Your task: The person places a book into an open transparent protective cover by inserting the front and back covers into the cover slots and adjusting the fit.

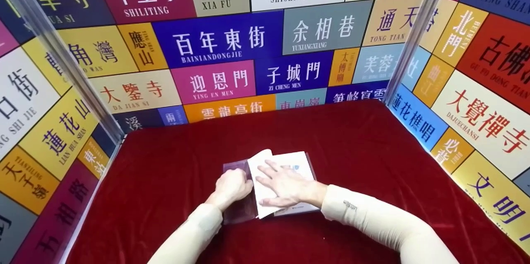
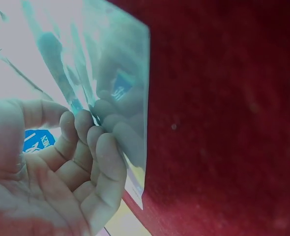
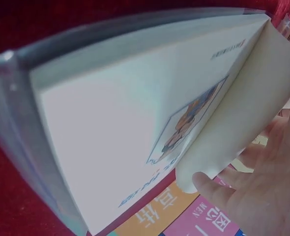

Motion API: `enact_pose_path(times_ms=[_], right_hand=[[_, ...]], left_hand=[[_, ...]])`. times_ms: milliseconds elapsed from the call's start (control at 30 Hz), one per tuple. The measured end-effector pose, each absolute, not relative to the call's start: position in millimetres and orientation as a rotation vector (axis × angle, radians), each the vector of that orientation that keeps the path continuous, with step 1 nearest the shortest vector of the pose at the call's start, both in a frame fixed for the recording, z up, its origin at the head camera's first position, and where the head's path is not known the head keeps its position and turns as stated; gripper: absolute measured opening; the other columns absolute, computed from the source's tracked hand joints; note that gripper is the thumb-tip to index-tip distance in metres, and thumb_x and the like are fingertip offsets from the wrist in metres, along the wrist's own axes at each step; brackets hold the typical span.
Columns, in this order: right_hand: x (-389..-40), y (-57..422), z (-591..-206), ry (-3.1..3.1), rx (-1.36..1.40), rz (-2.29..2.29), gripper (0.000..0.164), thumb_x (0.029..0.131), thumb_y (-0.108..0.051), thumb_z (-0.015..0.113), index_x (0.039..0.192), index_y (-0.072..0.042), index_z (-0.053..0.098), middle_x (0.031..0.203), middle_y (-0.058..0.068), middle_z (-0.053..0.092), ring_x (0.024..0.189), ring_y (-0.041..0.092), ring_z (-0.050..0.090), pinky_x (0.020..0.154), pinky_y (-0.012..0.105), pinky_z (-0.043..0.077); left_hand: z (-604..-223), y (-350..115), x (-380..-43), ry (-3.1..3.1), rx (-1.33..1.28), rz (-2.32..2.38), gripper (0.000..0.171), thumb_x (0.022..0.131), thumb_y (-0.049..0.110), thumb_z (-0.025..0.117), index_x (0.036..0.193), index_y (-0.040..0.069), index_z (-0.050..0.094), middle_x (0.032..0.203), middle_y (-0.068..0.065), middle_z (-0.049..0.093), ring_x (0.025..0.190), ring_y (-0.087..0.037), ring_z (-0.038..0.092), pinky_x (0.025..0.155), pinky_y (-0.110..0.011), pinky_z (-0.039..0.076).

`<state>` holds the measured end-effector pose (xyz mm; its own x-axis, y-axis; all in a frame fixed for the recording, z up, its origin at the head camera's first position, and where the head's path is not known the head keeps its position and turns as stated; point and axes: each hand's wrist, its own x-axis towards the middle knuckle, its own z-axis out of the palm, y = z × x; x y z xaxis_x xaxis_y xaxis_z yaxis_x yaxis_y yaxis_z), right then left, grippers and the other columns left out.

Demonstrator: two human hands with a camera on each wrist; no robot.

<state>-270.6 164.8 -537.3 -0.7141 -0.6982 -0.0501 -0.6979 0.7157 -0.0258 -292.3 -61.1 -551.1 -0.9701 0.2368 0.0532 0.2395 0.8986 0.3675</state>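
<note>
A book [image 1: 304,164] lies open on the red cloth, and its printed white page [image 3: 101,142] fills much of the right wrist view. My right hand [image 1: 285,183] rests with spread, fairly straight fingers on a raised white leaf [image 1: 261,157] of the book. To the left of that leaf a clear plastic cover [image 1: 240,215] lies over the cloth. My left hand [image 1: 232,185] pinches this plastic between thumb and curled fingers; the creased, shiny sheet shows in the left wrist view [image 2: 130,59]. The leaf's underside is hidden in the head view.
Dark red velvet cloth [image 1: 165,198] covers the table around the book. Upright panels [image 1: 223,44] with colourful Chinese place-name signs stand behind and at both sides. Metal posts [image 1: 418,20] mark the corners.
</note>
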Motion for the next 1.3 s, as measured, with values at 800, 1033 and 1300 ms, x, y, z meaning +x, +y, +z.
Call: enact_pose_path(times_ms=[800,1033,1300], right_hand=[[-268.3,145.6,-543.8,2.904,-1.089,0.031,0.084,0.104,-0.069,0.057,0.167,-0.013,0.053,0.182,0.017,0.039,0.174,0.044,0.027,0.129,0.065,0.046],[-267.9,143.5,-545.2,2.915,-1.089,0.054,0.084,0.104,-0.069,0.056,0.166,-0.012,0.054,0.182,0.017,0.039,0.173,0.044,0.028,0.13,0.066,0.045],[-265.1,139.7,-545.7,2.897,-1.13,0.164,0.083,0.107,-0.07,0.051,0.165,-0.012,0.054,0.181,0.017,0.041,0.173,0.043,0.03,0.129,0.066,0.046]], left_hand=[[-550.6,-63.5,-288.8,-3.179,-0.435,-0.571,0.022,0.083,0.033,0.076,0.068,0.019,0.068,0.073,-0.003,0.072,0.069,-0.021,0.064,0.066,-0.048,0.06],[-549.5,-63.7,-289.0,-3.165,-0.477,-0.62,0.021,0.084,0.031,0.076,0.067,0.021,0.069,0.071,0.0,0.072,0.068,-0.019,0.06,0.062,-0.044,0.055],[-550.4,-64.3,-286.7,-3.155,-0.466,-0.643,0.026,0.085,0.033,0.077,0.065,0.022,0.064,0.068,0.001,0.066,0.066,-0.02,0.057,0.06,-0.043,0.052]])
